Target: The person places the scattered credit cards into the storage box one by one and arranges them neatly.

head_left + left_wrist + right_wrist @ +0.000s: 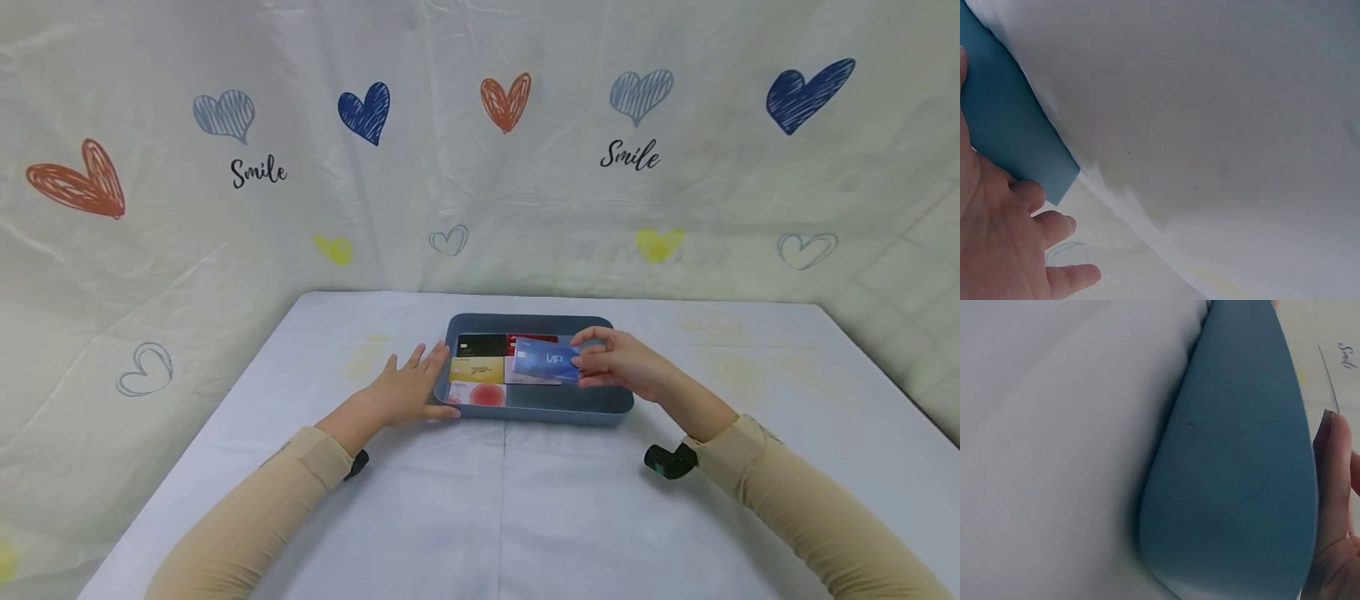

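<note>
A blue-grey tray [566, 414] lies on the white-covered table. My right hand [626, 364] pinches the right end of a blue card marked VIP [534, 358], tilted over the tray. Below it, a red card [546, 338] and a pale card [513, 377] are partly covered. On the tray's left side lie a black card [482, 345], a gold card [477, 370] and a white card with a red circle [486, 395]. Fingers spread, my left hand [405, 394] rests against the tray's left end. In the right wrist view, the tray wall [1235, 462] hides part of the right hand [1334, 519].
Dark wrist cameras sit under both cuffs, the right camera [670, 461] near the tablecloth [450, 517]. Behind the table hangs a pale curtain [420, 183] printed with hearts and the word Smile.
</note>
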Motion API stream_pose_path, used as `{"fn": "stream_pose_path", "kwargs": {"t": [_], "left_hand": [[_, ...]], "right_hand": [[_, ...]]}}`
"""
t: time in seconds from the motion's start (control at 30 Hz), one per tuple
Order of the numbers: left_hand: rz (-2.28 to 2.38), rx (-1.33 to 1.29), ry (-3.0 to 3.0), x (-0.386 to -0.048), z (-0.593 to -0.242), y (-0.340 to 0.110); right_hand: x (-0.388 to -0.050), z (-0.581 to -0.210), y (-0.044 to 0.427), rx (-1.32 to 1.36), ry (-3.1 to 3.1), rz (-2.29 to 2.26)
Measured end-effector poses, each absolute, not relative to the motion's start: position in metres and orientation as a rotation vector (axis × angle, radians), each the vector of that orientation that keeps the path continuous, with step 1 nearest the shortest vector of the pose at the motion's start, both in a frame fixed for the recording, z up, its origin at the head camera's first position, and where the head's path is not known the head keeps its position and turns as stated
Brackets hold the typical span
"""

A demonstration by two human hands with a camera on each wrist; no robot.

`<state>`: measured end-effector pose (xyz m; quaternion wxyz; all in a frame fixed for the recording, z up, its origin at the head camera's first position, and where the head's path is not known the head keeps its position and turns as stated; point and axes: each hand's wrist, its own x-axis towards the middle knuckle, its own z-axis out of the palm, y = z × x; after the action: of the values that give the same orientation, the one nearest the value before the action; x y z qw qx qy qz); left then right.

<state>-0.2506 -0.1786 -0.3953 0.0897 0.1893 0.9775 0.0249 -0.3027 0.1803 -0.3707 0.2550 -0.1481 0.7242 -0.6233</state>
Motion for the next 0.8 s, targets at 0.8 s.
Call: {"fn": "stream_pose_path", "kwargs": {"t": [0.8], "left_hand": [[0.071,0.52,2.895,-0.249,-0.392,-0.174]], "right_hand": [[-0.304,-0.384,0.164,-0.38,2.041,-1.401]]}}
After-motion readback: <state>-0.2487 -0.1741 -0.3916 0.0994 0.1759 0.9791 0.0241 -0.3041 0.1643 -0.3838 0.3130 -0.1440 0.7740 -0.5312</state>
